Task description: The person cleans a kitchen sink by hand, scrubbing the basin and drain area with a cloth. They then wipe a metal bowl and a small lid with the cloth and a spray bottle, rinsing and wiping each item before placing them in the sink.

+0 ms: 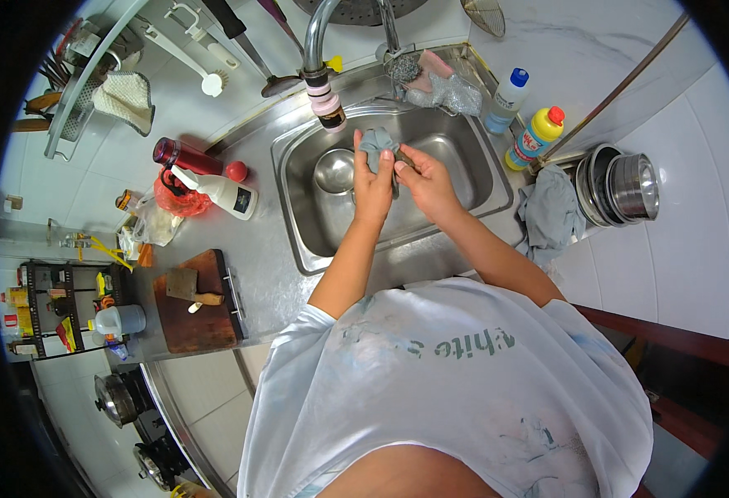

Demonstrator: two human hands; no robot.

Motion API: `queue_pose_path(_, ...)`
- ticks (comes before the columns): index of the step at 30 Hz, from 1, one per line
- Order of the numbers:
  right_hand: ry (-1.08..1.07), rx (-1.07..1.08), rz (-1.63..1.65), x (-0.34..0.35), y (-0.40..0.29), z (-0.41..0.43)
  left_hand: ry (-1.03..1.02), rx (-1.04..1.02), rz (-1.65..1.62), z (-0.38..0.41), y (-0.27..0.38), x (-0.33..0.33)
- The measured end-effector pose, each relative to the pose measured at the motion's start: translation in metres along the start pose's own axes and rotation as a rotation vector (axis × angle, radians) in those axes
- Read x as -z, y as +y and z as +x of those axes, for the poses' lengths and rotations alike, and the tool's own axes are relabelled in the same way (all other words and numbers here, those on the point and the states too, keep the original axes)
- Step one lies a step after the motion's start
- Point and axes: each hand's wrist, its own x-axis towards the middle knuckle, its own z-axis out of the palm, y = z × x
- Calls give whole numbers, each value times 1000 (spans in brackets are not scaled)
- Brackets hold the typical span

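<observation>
Both hands are raised over a stainless-steel sink (495,200). My left hand (372,190) holds a bunched grey-blue cloth (376,140), its thumb pressing on the lower folds. Close beside it, my right hand (430,187) grips a small brown object (404,158) between thumb and fingers, against the cloth. Fingers and cloth cover most of that object, so what it is cannot be told. Inside the sink, a round metal bowl (334,171) sits to the left of my hands. The faucet (326,107), with a pink nozzle, hangs just above the cloth.
Left on the counter are a white spray bottle (230,193), a red flask (187,157) and a cutting board (184,317) bearing a cleaver (184,285). On the right stand two detergent bottles (534,138), (506,103), a grey cloth (551,205) and stacked metal bowls (629,187).
</observation>
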Motion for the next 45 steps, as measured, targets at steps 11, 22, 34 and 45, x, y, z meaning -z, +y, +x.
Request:
queue_pose_path(11, 124, -3, -226, 14, 4, 11, 89, 188, 66, -5, 15, -32)
queue_pose_path(22, 125, 403, -899, 15, -26, -31, -27, 413, -680, 30, 9, 4)
queue_pose_path(34, 60, 648, -949, 8, -17, -26, 147, 161, -191, 25, 8, -23)
queue_pose_path(45, 145, -261, 590, 55, -39, -12, -69, 641, -1020, 28, 0, 17)
